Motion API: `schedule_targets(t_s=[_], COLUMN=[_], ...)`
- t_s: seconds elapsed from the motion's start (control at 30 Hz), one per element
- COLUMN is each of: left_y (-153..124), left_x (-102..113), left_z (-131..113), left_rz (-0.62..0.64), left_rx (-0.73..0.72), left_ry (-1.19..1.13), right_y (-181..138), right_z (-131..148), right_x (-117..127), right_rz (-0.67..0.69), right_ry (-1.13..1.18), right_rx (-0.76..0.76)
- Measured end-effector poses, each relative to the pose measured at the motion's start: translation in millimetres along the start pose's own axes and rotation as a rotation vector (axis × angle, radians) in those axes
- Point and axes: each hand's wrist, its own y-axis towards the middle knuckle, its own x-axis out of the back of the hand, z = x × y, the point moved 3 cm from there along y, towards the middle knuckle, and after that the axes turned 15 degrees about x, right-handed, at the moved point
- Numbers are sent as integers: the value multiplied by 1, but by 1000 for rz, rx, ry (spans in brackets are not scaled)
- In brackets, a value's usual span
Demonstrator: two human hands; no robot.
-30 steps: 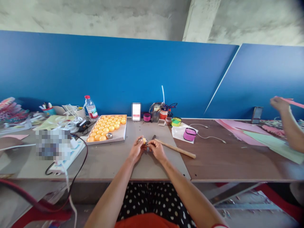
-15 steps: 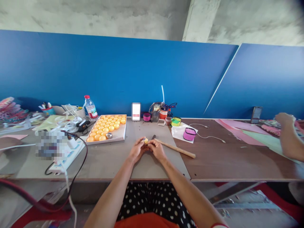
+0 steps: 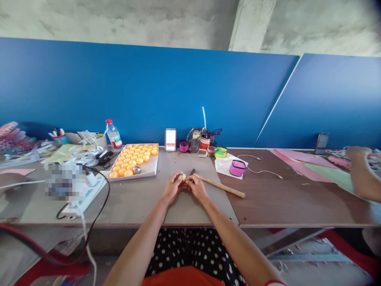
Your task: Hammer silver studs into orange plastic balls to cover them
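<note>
My left hand (image 3: 172, 188) is closed around a small orange ball (image 3: 183, 177), which shows a patch of dark, silvery bits on its left side. Touching the same ball from the right, the fingers of my right hand (image 3: 196, 186) are pinched together; whether a tiny piece is between them cannot be seen. Just beyond my right hand lies a hammer, its dark head (image 3: 193, 172) by the fingers and its wooden handle (image 3: 226, 187) slanting away right. A shallow box (image 3: 152, 166) to the left holds several orange balls (image 3: 128, 160) and one silvery, covered ball (image 3: 136, 170).
A water bottle (image 3: 114, 137) and a power strip (image 3: 85, 198) with cables stand left. Toward the back are small tubs (image 3: 205, 141), a green container (image 3: 220, 151) and a purple container (image 3: 237, 168) on white paper. A co-worker's arm (image 3: 361, 174) reaches in at right, near pink sheets (image 3: 300, 165).
My hands stay in place with only slight finger movement at the ball. The co-worker's hand at the far right has shifted slightly.
</note>
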Motion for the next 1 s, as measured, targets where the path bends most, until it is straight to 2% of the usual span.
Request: schedule_targets(t_s=[0.7, 0.9, 1.0], left_y=[1, -1, -2], left_x=[-1, -3, -2], left_z=[4, 2, -2], left_rz=[-51, -4, 1], left_rx=[-56, 22, 43], left_ry=[127, -12, -107], right_y=[0, 0, 1], right_z=[2, 2, 4], right_x=[2, 2, 12], right_rz=[-48, -42, -152], right_ry=[-176, -43, -144], right_rx=[40, 43, 125])
